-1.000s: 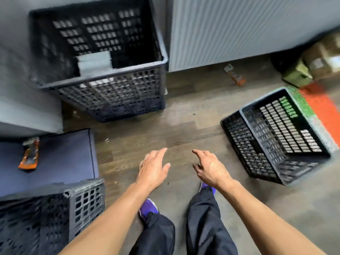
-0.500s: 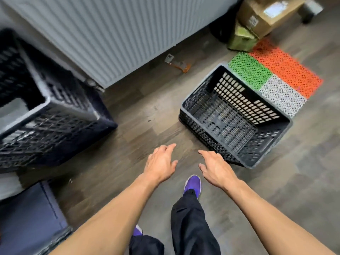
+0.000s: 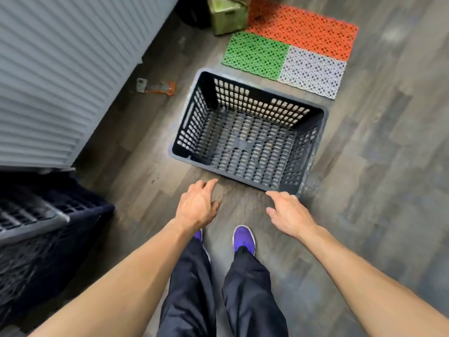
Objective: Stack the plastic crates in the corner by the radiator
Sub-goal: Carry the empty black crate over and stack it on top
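No legible txt, nos., brands or signs anywhere in view. Small packet (image 3: 155,86) on the floor, approx 10 o'clock from the crate (image 3: 194,120): too blurred to read. Green box (image 3: 227,17) at 12 o'clock: faces smeared, nothing readable. Moulded patch at centre of crate base: too small to tell if it's a mark.
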Motion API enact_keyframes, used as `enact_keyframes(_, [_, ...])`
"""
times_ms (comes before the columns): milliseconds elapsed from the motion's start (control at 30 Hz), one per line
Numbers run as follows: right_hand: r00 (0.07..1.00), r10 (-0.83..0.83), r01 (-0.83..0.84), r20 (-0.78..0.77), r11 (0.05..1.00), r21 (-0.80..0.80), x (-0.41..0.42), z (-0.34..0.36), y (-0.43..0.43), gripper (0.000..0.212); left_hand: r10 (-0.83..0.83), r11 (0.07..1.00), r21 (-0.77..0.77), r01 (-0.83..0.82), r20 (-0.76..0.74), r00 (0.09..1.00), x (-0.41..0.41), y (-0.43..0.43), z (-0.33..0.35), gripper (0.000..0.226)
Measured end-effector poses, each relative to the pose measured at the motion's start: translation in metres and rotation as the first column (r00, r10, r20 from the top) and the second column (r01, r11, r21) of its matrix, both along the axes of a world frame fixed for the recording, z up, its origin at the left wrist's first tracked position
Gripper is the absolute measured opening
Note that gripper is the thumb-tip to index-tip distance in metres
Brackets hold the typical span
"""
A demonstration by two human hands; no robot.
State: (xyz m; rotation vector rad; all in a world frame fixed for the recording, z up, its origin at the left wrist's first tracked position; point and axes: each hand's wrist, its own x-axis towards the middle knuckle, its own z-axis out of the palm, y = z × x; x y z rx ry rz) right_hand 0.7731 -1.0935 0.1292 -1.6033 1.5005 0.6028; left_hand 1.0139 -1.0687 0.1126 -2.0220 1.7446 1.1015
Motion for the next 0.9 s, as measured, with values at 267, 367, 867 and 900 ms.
enact_keyframes(267, [0.962,-0.268,0.269,-0.045,0.963,0.021,-0.024,-0.037,-0.002,0.054,-0.101,0.994,0.045,0.1,0.005,0.995,-0.026,-0.032,-0.056,0.055])
enact_keyframes(367, [0.94,-0.332,0.334,-0.079,0.943,0.007,-0.029,-0.064,-0.005,0.055,-0.111,0.99,0.084,0.111,-0.007,0.994,-0.046,-0.038,-0.086,0.057])
enact_keyframes(867, [0.78,-0.585,0.579,-0.22,0.809,-0.097,-0.059,-0.151,-0.028,0.076,0.644,0.68,0.38,-0.627,0.098,0.758,-0.106,-0.049,-0.186,0.106])
enact_keyframes(900, [0.751,-0.626,0.619,-0.212,0.778,-0.107,-0.059,-0.157,-0.032,0.071,0.758,0.578,0.403,-0.71,0.057,0.65,-0.108,-0.049,-0.192,0.107])
